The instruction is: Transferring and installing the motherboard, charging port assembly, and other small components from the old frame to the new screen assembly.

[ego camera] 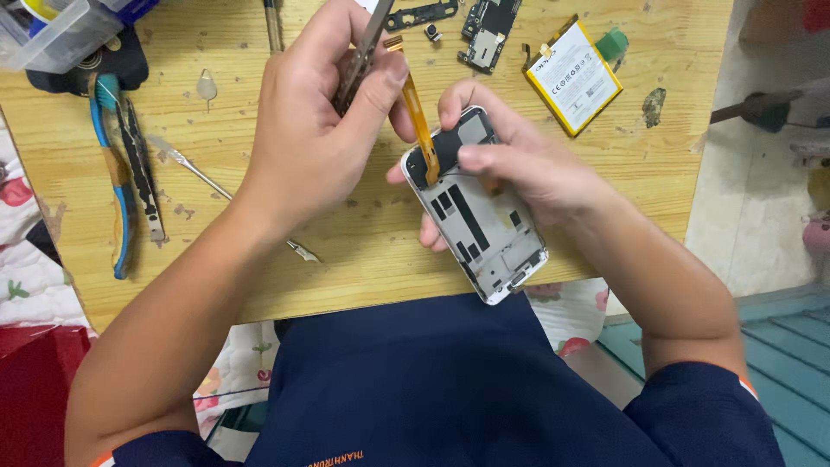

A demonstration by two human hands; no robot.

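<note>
My right hand (519, 164) grips an opened phone frame (480, 216) above the near edge of the wooden table (380, 251), thumb and fingers wrapped round its upper end. Its inside faces up, showing black strips on silver metal. My left hand (320, 121) is closed on metal tweezers (363, 52), held just left of the phone's top. An orange flex ribbon cable (417, 112) rises from the phone's upper end toward the tweezers; whether the tips pinch it is hidden by my fingers.
A yellow-edged white battery (572, 76), a circuit board (486, 35) and small black parts (422, 15) lie at the back. At left are blue-handled pliers (117, 173), a thin metal pry tool (186, 164), a guitar-pick opener (207, 85) and a clear plastic box (47, 35).
</note>
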